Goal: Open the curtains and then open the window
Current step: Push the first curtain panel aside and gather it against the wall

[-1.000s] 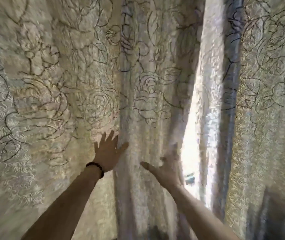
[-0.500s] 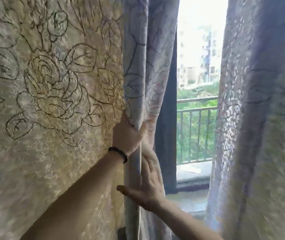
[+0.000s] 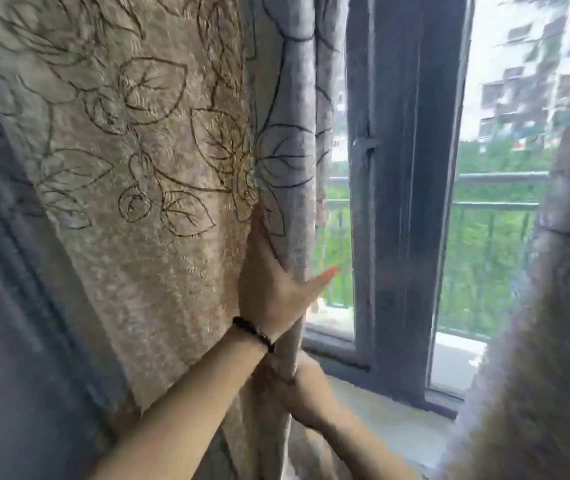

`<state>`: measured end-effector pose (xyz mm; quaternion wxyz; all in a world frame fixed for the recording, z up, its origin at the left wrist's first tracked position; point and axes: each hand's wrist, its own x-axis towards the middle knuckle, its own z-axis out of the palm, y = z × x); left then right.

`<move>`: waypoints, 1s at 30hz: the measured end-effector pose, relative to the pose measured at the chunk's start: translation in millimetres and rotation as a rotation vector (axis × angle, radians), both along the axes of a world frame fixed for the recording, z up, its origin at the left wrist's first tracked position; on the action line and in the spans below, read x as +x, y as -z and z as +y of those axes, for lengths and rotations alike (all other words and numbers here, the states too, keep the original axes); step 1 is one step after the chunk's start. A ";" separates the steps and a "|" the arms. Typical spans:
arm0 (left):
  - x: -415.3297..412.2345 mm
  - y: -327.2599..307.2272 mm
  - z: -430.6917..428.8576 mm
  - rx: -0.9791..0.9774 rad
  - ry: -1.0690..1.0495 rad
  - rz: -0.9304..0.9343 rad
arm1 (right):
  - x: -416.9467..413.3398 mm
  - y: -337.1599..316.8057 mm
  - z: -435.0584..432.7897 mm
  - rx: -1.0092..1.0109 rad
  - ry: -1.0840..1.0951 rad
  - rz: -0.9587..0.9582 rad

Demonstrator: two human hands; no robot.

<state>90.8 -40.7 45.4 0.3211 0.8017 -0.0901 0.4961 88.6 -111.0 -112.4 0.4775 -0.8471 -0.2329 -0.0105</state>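
Observation:
A beige left curtain (image 3: 131, 216) with stitched leaf outlines fills the left half of the view. My left hand (image 3: 273, 285), with a dark band at the wrist, grips its bunched right edge, thumb pointing toward the glass. Lower down, my right hand (image 3: 306, 393) is closed around the same gathered edge. The window (image 3: 405, 209) shows in the gap, with a dark upright frame and a small latch (image 3: 366, 145) on it. The right curtain (image 3: 560, 306) hangs blurred at the right edge.
A pale sill (image 3: 391, 410) runs below the window. Through the glass I see a balcony railing (image 3: 495, 204), green trees and apartment blocks. A dark moulded wall panel (image 3: 3, 306) stands at the far left.
The left curtain has been dragged further left by both hands, and the gap has widened. The window frame, latch and sill have come into sight. The view has swung toward the glass.

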 end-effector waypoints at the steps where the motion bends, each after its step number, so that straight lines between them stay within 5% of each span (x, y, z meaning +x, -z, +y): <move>1: -3.9 1.6 13.7 0.016 -0.037 -0.004 | 2.8 -5.5 -7.1 -0.131 -0.120 -0.040; 3: -12.3 5.5 46.1 0.022 -0.108 -0.010 | 12.5 -14.7 -28.0 -0.330 -0.319 -0.097; 5: -20.9 12.4 77.6 0.072 -0.309 -0.070 | 22.0 -26.0 -43.7 -0.313 -0.438 -0.084; 10: -47.6 48.0 119.8 0.204 -0.677 -0.078 | 25.4 -110.2 -31.3 0.288 -0.253 -0.134; 12: -57.9 56.3 122.5 0.048 -0.732 -0.055 | 13.9 -157.2 -15.9 0.419 -0.164 -0.286; 15: -65.2 58.8 121.9 -0.371 -0.649 0.019 | -5.3 -212.2 12.4 0.461 -0.146 -0.564; 17: -65.7 57.6 123.7 -0.424 -0.463 0.073 | -17.5 -242.2 37.3 0.429 -0.121 -0.710; 21: -64.8 50.9 138.0 -0.194 -0.334 0.277 | -17.9 -272.3 88.7 0.264 -0.058 -0.849; 30: -66.7 57.5 263.1 0.176 -0.346 0.201 | 14.2 -290.7 195.2 0.091 0.072 -0.784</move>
